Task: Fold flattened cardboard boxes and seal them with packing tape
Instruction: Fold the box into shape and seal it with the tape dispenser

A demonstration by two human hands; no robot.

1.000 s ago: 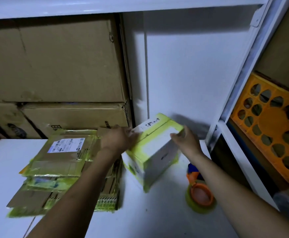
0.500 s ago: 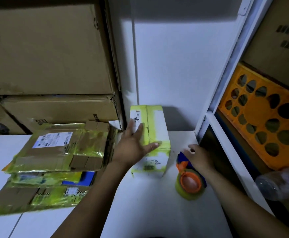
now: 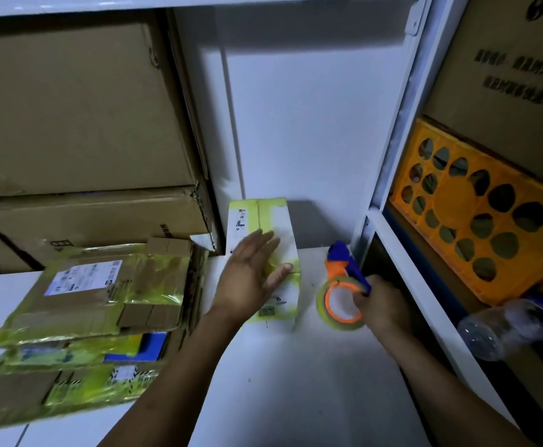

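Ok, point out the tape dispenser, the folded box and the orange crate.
tape dispenser (image 3: 339, 303): head view, on the orange roll core.
folded box (image 3: 281, 221): head view, on its white top face.
orange crate (image 3: 454, 201): head view, on its solid centre.

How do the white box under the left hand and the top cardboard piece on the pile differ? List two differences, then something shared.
1. The white box is folded into shape; the top cardboard piece lies flat.
2. The box is white; the piece is brown.
Shared: both carry yellow-green tape and rest on the white table.
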